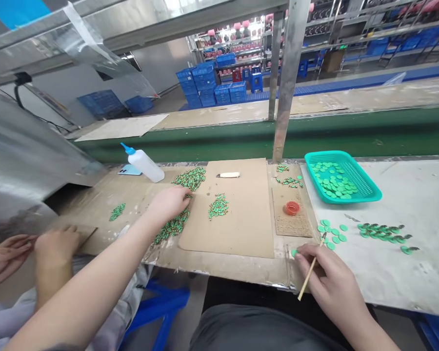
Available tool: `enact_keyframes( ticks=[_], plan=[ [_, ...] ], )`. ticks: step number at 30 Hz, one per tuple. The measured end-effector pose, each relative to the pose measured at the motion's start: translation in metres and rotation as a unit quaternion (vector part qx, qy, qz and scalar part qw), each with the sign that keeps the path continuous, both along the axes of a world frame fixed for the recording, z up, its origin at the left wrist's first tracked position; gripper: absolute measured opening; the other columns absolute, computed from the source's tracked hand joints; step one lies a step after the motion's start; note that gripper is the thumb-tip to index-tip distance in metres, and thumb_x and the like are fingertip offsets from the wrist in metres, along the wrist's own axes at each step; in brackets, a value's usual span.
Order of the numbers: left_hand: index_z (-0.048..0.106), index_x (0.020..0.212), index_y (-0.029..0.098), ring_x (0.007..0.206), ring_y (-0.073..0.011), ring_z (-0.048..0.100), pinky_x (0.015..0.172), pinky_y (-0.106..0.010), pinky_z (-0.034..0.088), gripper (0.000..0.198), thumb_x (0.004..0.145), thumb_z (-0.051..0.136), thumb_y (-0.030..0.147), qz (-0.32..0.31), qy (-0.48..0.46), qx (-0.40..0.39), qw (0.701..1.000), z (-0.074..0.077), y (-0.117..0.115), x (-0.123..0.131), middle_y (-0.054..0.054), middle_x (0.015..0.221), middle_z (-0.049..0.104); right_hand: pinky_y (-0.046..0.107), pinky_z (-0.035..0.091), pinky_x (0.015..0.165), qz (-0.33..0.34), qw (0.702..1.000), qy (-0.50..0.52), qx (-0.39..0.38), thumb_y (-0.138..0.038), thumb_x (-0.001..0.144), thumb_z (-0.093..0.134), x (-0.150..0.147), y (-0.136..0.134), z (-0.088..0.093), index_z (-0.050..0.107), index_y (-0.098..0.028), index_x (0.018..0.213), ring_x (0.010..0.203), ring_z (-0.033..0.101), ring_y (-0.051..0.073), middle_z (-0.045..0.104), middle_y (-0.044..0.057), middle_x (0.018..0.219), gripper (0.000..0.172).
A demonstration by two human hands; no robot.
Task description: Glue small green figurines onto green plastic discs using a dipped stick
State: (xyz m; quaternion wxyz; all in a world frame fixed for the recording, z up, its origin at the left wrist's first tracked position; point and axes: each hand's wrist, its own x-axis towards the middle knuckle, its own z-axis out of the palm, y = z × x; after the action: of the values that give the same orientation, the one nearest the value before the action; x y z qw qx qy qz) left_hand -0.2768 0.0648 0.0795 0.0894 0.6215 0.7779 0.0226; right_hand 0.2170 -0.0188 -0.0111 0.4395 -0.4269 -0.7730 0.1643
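- Workshop background, upper frame: metal shelving [237,46] and stacked blue crates [201,83].
- Workbench [95,204]: spans the frame below the green rail [219,139].
- Cardboard sheet [247,214]: flat, center of the bench; carries a handled tool [229,175] and a small cluster of pieces [218,206].
- Green basket [366,181]: right of center; contains green discs.
- Left hand [170,201]: center-left, fingertips down at the piles of small green-and-brown pieces [189,178] beside the sheet's left edge. Whether the fingers grip a piece: cannot tell.
- Right hand [331,275]: lower right, thumb and forefinger closed on one green disc [294,253]; a thin stick [307,280] lies across the same fingers, dark tip upward.
- Co-worker's hands [54,242]: lower left edge.
- Squeeze bottle [146,165]: left of center, blue nozzle, tilted.
- Disc-and-dark-piece rows [382,231]: right side of the bench.
- Red cap [291,208]: between sheet and basket.
- Loose green discs [335,232]: just beyond the right hand.
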Motion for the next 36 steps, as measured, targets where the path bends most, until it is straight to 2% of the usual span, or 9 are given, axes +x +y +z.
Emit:
enact_keyframes(
  ticks=[8, 13, 16, 21, 24, 27, 31, 33, 36],
  plan=[
    [0.076, 0.136, 0.019, 0.117, -0.0249, 0.079, 0.104, -0.048, 0.071, 0.041, 0.112, 0.081, 0.051, -0.001, -0.053, -0.065, 0.997, 0.001, 0.003, -0.003, -0.01, 0.135, 0.079, 0.035, 0.067, 0.069, 0.004, 1.0, 0.023, -0.009, -0.029, 0.116, 0.071, -0.001, 0.001, 0.003, 0.073, -0.029, 0.103, 0.08, 0.084, 0.024, 0.084, 0.002, 0.093, 0.013],
    [0.077, 0.128, 0.018, 0.11, -0.0232, 0.079, 0.098, -0.044, 0.071, 0.039, 0.113, 0.079, 0.053, 0.038, -0.156, -0.009, 0.987, 0.008, -0.008, -0.009, -0.007, 0.126, 0.08, 0.037, 0.069, 0.073, 0.007, 0.999, 0.041, -0.021, -0.031, 0.116, 0.071, 0.001, -0.001, 0.0, 0.076, -0.029, 0.106, 0.085, 0.087, 0.025, 0.087, 0.004, 0.098, 0.011],
    [0.077, 0.121, 0.017, 0.091, -0.0175, 0.077, 0.084, -0.037, 0.069, 0.043, 0.114, 0.075, 0.059, 0.042, -0.226, 0.034, 0.973, 0.016, -0.018, -0.002, -0.004, 0.108, 0.079, 0.038, 0.07, 0.076, 0.002, 0.998, 0.062, -0.034, -0.032, 0.117, 0.071, 0.002, -0.002, -0.001, 0.077, -0.029, 0.106, 0.088, 0.088, 0.026, 0.088, 0.005, 0.099, 0.013],
    [0.083, 0.106, 0.019, 0.073, -0.0202, 0.076, 0.065, -0.034, 0.064, 0.064, 0.105, 0.071, 0.081, -0.028, -0.314, 0.146, 0.938, 0.027, -0.043, 0.057, -0.007, 0.082, 0.079, 0.037, 0.068, 0.072, 0.019, 0.993, 0.105, -0.04, -0.029, 0.114, 0.071, -0.002, -0.003, 0.019, 0.078, -0.027, 0.101, 0.083, 0.086, 0.026, 0.088, 0.006, 0.094, 0.015],
    [0.087, 0.097, 0.025, 0.071, -0.0204, 0.077, 0.065, -0.033, 0.064, 0.04, 0.105, 0.081, 0.064, -0.106, -0.327, 0.226, 0.912, 0.028, -0.065, 0.119, -0.005, 0.079, 0.081, 0.035, 0.066, 0.071, 0.053, 0.98, 0.155, -0.115, -0.032, 0.112, 0.072, -0.012, -0.009, 0.044, 0.079, -0.026, 0.098, 0.077, 0.082, 0.022, 0.085, 0.005, 0.088, 0.017],
    [0.09, 0.101, 0.035, 0.086, -0.0175, 0.081, 0.082, -0.031, 0.068, 0.004, 0.103, 0.087, 0.036, -0.213, -0.332, 0.307, 0.866, 0.026, -0.089, 0.176, 0.0, 0.095, 0.087, 0.033, 0.068, 0.077, 0.094, 0.908, 0.267, -0.31, -0.041, 0.107, 0.081, -0.026, -0.014, 0.067, 0.082, -0.025, 0.102, 0.083, 0.081, 0.02, 0.086, 0.005, 0.092, 0.016],
    [0.087, 0.135, 0.027, 0.098, -0.0186, 0.084, 0.093, -0.031, 0.07, 0.043, 0.099, 0.084, 0.003, -0.453, -0.17, 0.383, 0.787, 0.021, -0.107, 0.215, -0.003, 0.108, 0.09, 0.031, 0.07, 0.085, 0.17, 0.743, 0.448, -0.467, -0.049, 0.087, 0.106, -0.034, -0.01, 0.084, 0.08, -0.024, 0.104, 0.087, 0.082, 0.016, 0.085, 0.001, 0.096, 0.04],
    [0.083, 0.141, 0.02, 0.106, -0.0218, 0.085, 0.097, -0.034, 0.07, 0.047, 0.098, 0.083, 0.0, -0.512, -0.117, 0.385, 0.759, 0.016, -0.106, 0.222, -0.008, 0.114, 0.091, 0.028, 0.069, 0.083, 0.181, 0.704, 0.486, -0.484, -0.041, 0.074, 0.116, -0.03, -0.008, 0.088, 0.078, -0.023, 0.099, 0.082, 0.079, 0.013, 0.083, -0.003, 0.091, 0.049],
    [0.083, 0.138, 0.018, 0.105, -0.0236, 0.084, 0.094, -0.036, 0.07, 0.045, 0.097, 0.085, 0.0, -0.531, -0.096, 0.405, 0.738, 0.009, -0.1, 0.231, -0.009, 0.113, 0.091, 0.023, 0.067, 0.08, 0.172, 0.691, 0.506, -0.486, -0.033, 0.067, 0.12, -0.022, -0.007, 0.091, 0.074, -0.022, 0.093, 0.083, 0.078, 0.012, 0.081, -0.005, 0.088, 0.054]
  ],
)
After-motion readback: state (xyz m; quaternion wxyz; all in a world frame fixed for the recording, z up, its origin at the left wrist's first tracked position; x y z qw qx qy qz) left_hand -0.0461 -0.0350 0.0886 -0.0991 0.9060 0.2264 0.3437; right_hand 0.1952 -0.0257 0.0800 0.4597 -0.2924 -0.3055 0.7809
